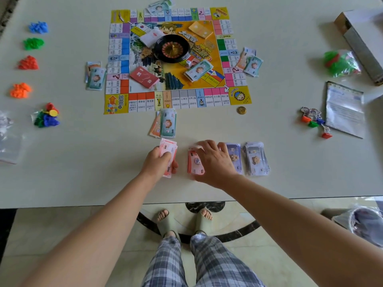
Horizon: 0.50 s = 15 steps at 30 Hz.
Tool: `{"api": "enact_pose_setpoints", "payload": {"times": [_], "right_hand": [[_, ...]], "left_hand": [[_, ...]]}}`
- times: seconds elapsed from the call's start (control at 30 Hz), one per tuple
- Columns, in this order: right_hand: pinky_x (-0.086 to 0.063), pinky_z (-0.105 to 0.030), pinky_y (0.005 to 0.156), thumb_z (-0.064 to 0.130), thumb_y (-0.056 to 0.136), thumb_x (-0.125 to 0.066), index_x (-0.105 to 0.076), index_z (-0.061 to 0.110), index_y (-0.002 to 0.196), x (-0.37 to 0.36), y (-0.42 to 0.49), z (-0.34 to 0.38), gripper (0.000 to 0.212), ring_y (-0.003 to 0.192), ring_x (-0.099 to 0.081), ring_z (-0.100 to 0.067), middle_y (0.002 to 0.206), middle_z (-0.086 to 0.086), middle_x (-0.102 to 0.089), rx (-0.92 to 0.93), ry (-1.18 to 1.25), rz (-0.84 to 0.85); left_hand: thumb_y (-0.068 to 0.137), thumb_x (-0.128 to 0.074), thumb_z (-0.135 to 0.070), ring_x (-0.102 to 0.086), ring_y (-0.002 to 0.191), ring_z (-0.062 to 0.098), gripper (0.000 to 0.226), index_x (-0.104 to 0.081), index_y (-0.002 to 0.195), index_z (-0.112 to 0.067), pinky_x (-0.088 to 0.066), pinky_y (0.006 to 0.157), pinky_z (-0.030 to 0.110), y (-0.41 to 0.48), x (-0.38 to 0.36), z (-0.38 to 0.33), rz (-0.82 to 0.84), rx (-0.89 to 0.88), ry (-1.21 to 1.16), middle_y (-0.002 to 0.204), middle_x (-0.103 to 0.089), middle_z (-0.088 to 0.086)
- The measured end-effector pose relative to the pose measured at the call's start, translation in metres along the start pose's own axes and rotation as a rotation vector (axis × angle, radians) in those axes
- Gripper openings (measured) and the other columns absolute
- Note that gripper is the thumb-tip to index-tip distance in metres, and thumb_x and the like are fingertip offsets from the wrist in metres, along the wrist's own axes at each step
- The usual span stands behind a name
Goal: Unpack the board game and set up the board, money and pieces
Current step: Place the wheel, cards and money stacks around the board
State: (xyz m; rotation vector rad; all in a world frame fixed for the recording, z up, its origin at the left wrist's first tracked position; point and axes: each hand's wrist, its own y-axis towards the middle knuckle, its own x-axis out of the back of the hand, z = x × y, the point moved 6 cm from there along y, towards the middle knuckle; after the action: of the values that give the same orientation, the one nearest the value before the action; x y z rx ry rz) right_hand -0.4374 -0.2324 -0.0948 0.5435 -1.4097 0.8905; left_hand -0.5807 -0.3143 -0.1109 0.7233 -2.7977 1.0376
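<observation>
Our left hand grips a thin stack of pink notes, thumb across the top and fingers curled beneath, held just above the tabletop. Our right hand lies palm down on the red note pile, fingers bent over its far edge; we cannot tell whether it pinches a note or only presses.

Just right of that hand sit two purple note piles, the nearer partly covered by it. Beyond the hands, a green-and-orange note pile lies against the near edge of the board, which is spread flat with the roulette wheel at its centre. More notes lie at the board's other sides.

We judge we are sorting money by colour. The notes look thin and loosely squared, so a sideways drag of the right hand could fan the red pile into the purple one and mix the values. The held stack is loosely fanned and could shed notes. All of these piles lie toward the tabletop's near edge, so a sweep back could push some off.
</observation>
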Motion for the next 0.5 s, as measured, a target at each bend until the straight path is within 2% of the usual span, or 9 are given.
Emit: {"api": "enact_pose_setpoints", "payload": {"times": [0.07,0.17,0.3,0.4,0.5], "right_hand": [[-0.022,-0.036,0.1,0.059,0.076,-0.062,-0.056,0.017,0.128,0.003,0.002,0.0,0.067,0.123,-0.039,-0.021,0.133,-0.001,-0.048,0.017,-0.005,-0.032],[-0.025,-0.035,0.097,0.043,0.079,-0.064,-0.061,0.015,0.119,0.004,0.006,-0.001,0.049,0.113,-0.048,-0.022,0.122,-0.002,-0.054,0.017,-0.002,-0.054],[-0.033,-0.038,0.088,0.047,0.073,-0.07,-0.064,0.017,0.112,0.011,0.005,-0.009,0.049,0.097,-0.053,-0.023,0.105,-0.001,-0.059,-0.054,0.165,-0.177],[-0.035,-0.038,0.086,0.048,0.076,-0.068,-0.065,0.016,0.112,0.02,0.006,-0.003,0.048,0.095,-0.054,-0.022,0.104,-0.001,-0.06,-0.038,0.329,-0.239],[-0.037,-0.036,0.085,0.047,0.079,-0.068,-0.064,0.015,0.115,0.022,0.007,0.005,0.048,0.096,-0.055,-0.023,0.106,-0.002,-0.062,0.002,0.389,-0.218]], "left_hand": [[0.087,-0.038,0.0,-0.06,0.051,0.02,0.023,-0.058,0.097,-0.005,-0.049,0.051,0.025,-0.003,0.0,-0.001,-0.005,-0.001,0.015,0.06,-0.066,0.003],[0.089,-0.038,-0.001,-0.061,0.052,0.021,0.024,-0.058,0.101,-0.004,-0.049,0.052,0.025,-0.007,-0.001,0.0,0.007,0.013,0.006,0.066,-0.066,0.008],[0.094,-0.041,-0.013,-0.066,0.06,0.026,0.02,-0.055,0.105,-0.005,-0.052,0.055,0.026,-0.01,-0.004,0.001,0.047,0.073,-0.089,0.073,-0.068,0.013],[0.096,-0.048,-0.04,-0.066,0.064,0.028,0.031,-0.061,0.094,-0.012,-0.054,0.065,0.034,-0.011,-0.013,-0.005,0.134,0.091,-0.166,0.075,-0.069,0.015],[0.092,-0.057,-0.043,-0.065,0.066,0.024,0.03,-0.065,0.092,-0.015,-0.053,0.067,0.033,-0.013,-0.022,-0.01,0.174,0.077,-0.176,0.08,-0.07,0.013]]}}
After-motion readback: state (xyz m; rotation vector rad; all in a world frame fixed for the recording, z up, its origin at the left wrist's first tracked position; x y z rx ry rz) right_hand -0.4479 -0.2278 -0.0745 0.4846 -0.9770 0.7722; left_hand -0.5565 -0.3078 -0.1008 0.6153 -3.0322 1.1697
